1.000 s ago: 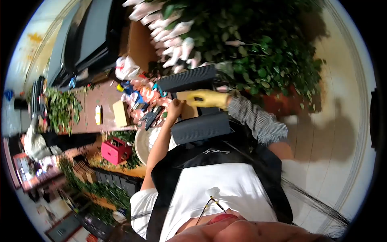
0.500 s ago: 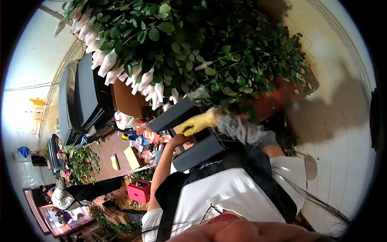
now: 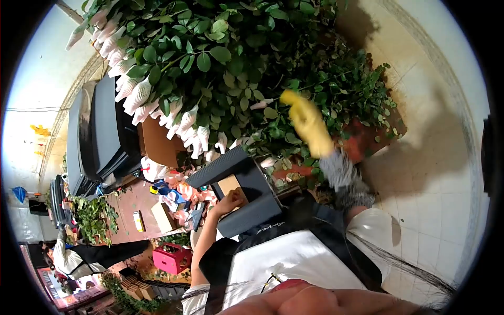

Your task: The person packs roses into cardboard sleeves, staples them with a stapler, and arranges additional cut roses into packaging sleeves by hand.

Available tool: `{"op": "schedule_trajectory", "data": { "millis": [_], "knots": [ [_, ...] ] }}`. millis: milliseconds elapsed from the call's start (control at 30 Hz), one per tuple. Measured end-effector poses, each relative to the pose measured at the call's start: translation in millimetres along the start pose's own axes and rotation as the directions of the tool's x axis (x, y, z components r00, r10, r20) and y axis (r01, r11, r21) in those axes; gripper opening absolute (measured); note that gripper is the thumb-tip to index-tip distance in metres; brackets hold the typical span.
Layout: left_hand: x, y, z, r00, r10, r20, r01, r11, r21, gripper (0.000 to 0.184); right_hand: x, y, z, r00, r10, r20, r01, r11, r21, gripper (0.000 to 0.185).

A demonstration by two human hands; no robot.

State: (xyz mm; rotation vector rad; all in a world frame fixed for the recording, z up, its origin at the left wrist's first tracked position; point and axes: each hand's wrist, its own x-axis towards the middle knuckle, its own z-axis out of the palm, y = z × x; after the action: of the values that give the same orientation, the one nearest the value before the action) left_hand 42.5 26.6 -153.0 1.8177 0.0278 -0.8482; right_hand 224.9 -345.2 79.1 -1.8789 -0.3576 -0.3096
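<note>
"See anything beyond the left hand (image 3: pixel 231 201)?"

"Sure: a reddish-brown tabletop (image 3: pixel 123 207), a pink plastic stool (image 3: pixel 173 259) near it, a white wall (image 3: pixel 44 86) farther off."

"And past the right hand (image 3: pixel 308 125)?"

"Pale floor tiles (image 3: pixel 426 215), brightly lit, crossed by a soft shadow (image 3: pixel 440 128)."

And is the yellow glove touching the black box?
Apart: the head view shows green leaves between the yellow glove and the black box.

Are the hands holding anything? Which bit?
The left hand touches the near end of the tan board; whether it grips is unclear. The right hand is too blurred to tell.
</note>
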Motion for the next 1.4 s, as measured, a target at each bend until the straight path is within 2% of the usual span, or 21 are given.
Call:
{"op": "schedule_trajectory", "data": {
  "millis": [67, 100, 133, 200, 267, 300, 333, 367, 400, 467, 533, 667, 733, 833, 933, 1000, 1067, 1133, 1200, 1333, 1400],
  "knots": [
    [4.9, -13.3, 1.1, 1.000, -0.013, -0.012, 0.013, 0.999, 0.044, 0.046, 60.9, 66.7, -32.8, 0.934, -0.349, -0.078, 0.133, 0.542, -0.830, 0.056],
    [0.1, -2.3, 2.2, 1.000, 0.016, -0.025, -0.014, 0.996, 0.092, 0.046, 77.8, 106.2, -43.9, 0.950, -0.311, 0.037, 0.127, 0.275, -0.953, 0.055],
    [-3.8, 10.0, 3.3, 0.998, 0.048, -0.036, -0.042, 0.989, 0.142, 0.045, 90.1, 177.9, -51.9, 0.945, -0.313, 0.096, 0.162, 0.192, -0.968, 0.044],
    [-3.9, 16.4, -1.7, 1.000, 0.012, -0.001, -0.012, 0.980, 0.200, 0.056, 96.6, 174.3, -67.3, 0.968, -0.040, 0.246, 0.243, 0.365, -0.899, 0.031],
    [-5.3, 13.5, -2.9, 1.000, 0.010, -0.012, -0.009, 0.998, 0.065, 0.058, 117.1, 184.1, -74.4, 0.943, -0.208, 0.260, 0.300, 0.187, -0.936, 0.017],
    [-7.3, 15.6, -4.6, 1.000, 0.023, 0.015, -0.023, 0.998, 0.054, 0.059, 130.8, 144.0, -74.4, 0.994, -0.017, 0.112, 0.113, 0.055, -0.992, 0.009],
    [-9.9, 20.4, -3.2, 0.999, 0.051, -0.018, -0.050, 0.997, 0.061, 0.055, 121.9, 59.2, -84.2, 0.999, -0.031, -0.041, -0.033, 0.212, -0.977, 0.009],
    [-6.9, 11.5, -3.6, 0.997, 0.070, -0.012, -0.070, 0.997, 0.017, 0.055, 109.8, 81.7, -99.6, 0.762, -0.642, -0.082, 0.159, 0.308, -0.938, 0.009],
    [1.6, -7.9, -2.8, 0.996, 0.088, 0.007, -0.088, 0.996, -0.027, 0.055, 101.2, 38.1, -110.8, 0.822, -0.569, -0.030, 0.210, 0.351, -0.912, 0.009],
    [8.0, -20.2, -3.2, 0.998, 0.062, 0.027, -0.059, 0.994, -0.096, 0.050, 81.4, 18.4, -111.4, 0.875, -0.478, -0.076, 0.379, 0.776, -0.504, 0.014],
    [6.2, -11.8, -5.0, 0.997, 0.063, 0.042, -0.056, 0.989, -0.139, 0.049, 64.5, 11.1, -107.1, 0.870, -0.464, 0.167, 0.453, 0.619, -0.641, 0.022],
    [6.2, -6.4, -4.1, 0.998, 0.030, 0.054, -0.020, 0.982, -0.187, 0.051, 82.0, 79.4, -80.9, 0.971, -0.238, -0.003, 0.166, 0.685, -0.709, 0.029],
    [4.1, -4.0, -0.6, 0.999, 0.042, -0.009, -0.043, 0.994, -0.100, 0.054, 84.6, 136.8, -68.2, 0.951, -0.288, 0.115, 0.159, 0.134, -0.978, 0.031],
    [0.7, 0.4, -4.9, 0.991, 0.133, -0.005, -0.131, 0.985, 0.112, 0.053, 105.6, 186.3, -62.1, 0.925, 0.372, 0.077, 0.024, 0.145, -0.989, 0.035],
    [2.9, -1.5, -2.2, 0.995, 0.097, -0.026, -0.095, 0.993, 0.064, 0.052, 136.5, 111.6, -71.5, 0.992, 0.123, 0.040, 0.026, 0.115, -0.993, 0.025],
    [4.8, -8.9, 3.5, 0.998, 0.046, -0.037, -0.051, 0.988, -0.143, 0.051, 128.4, 53.9, -87.4, 0.829, -0.556, -0.065, 0.197, 0.399, -0.895, 0.015],
    [2.7, -11.3, 7.0, 0.967, 0.220, -0.130, -0.214, 0.975, 0.058, 0.049, 126.6, 28.6, -98.3, 0.798, -0.597, 0.085, 0.429, 0.463, -0.775, 0.016],
    [-2.6, 6.0, 1.2, 0.997, 0.058, -0.052, -0.054, 0.996, 0.073, 0.047, 113.1, 44.1, -94.2, 0.928, -0.343, 0.143, 0.355, 0.701, -0.618, 0.021],
    [2.1, 1.6, 4.0, 0.993, 0.089, -0.077, -0.096, 0.992, -0.084, 0.045, 100.0, 75.5, -93.2, 0.973, -0.106, 0.204, 0.228, 0.546, -0.806, 0.039],
    [7.7, -5.9, 1.1, 0.992, 0.115, -0.048, -0.111, 0.990, 0.085, 0.046, 93.4, 137.0, -68.7, 0.966, 0.116, 0.233, 0.205, 0.212, -0.956, 0.060],
    [9.8, -14.5, 0.8, 0.996, 0.077, -0.047, -0.074, 0.994, 0.075, 0.049, 86.4, 155.7, -56.4, 0.944, 0.236, 0.230, 0.172, 0.241, -0.955, 0.053]
  ]
}}
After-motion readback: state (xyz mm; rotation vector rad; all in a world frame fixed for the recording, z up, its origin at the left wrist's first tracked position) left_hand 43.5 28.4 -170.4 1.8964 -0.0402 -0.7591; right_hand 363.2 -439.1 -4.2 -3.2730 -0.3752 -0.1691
